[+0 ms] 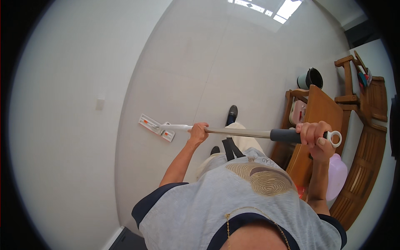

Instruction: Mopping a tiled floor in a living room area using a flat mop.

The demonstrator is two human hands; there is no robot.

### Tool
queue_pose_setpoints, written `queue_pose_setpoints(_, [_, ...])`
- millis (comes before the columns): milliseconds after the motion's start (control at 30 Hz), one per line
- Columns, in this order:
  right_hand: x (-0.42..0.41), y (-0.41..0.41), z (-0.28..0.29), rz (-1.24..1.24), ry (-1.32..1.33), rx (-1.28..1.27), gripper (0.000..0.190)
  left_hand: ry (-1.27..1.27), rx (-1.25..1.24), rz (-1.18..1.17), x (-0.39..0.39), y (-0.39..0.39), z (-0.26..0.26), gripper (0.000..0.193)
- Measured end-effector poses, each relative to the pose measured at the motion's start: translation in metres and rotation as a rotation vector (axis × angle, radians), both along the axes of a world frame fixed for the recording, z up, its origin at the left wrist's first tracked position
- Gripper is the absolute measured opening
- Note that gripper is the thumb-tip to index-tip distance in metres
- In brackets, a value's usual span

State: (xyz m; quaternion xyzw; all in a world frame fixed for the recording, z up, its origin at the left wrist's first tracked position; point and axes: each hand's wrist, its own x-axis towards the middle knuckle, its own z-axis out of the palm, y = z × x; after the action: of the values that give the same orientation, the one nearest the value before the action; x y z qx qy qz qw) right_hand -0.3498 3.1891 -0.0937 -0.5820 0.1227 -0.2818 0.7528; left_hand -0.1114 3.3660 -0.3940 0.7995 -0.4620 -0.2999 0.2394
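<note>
A flat mop with a metal pole (pixel 239 132) spans the view at waist height. My left hand (pixel 198 135) is wrapped around the pole where its white lower section begins. Near the top end, my right hand (pixel 316 137) grips the dark grey foam handle (pixel 285 136), just below a white hanging ring (pixel 336 139). The white rectangular mop head (pixel 156 127), with orange clips, rests on the pale tiled floor (pixel 175 90) to my left. Its underside is hidden.
A white wall (pixel 68 125) with a switch plate (pixel 100 104) rises on the left. On the right stand a wooden table (pixel 325 106), a wooden bench (pixel 359 168) bearing a lilac plastic item (pixel 337 176), and a bucket (pixel 310 78). My dark shoe (pixel 232 112) is on the floor.
</note>
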Motion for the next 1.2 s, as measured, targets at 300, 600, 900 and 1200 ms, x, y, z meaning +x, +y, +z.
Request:
queue_pose_setpoints(300, [-0.04,-0.138,0.095,-0.205,0.071,-0.182,0.023,0.052,-0.047,-0.039,-0.036,-0.213,0.092,0.019])
queue_pose_setpoints(600, [-0.023,-0.174,0.1,-0.438,0.152,-0.312,0.029,-0.032,-0.24,-0.101,-0.011,-0.347,0.079,0.017])
queue_pose_setpoints(900, [0.119,-0.162,0.066,-0.183,0.341,-0.542,0.028,-0.074,-0.417,-0.142,0.124,-0.429,0.024,0.011])
queue_pose_setpoints(1200, [0.076,-0.195,0.139,-0.449,0.017,-0.439,0.036,0.0,-0.453,-0.125,0.099,-0.391,0.134,0.011])
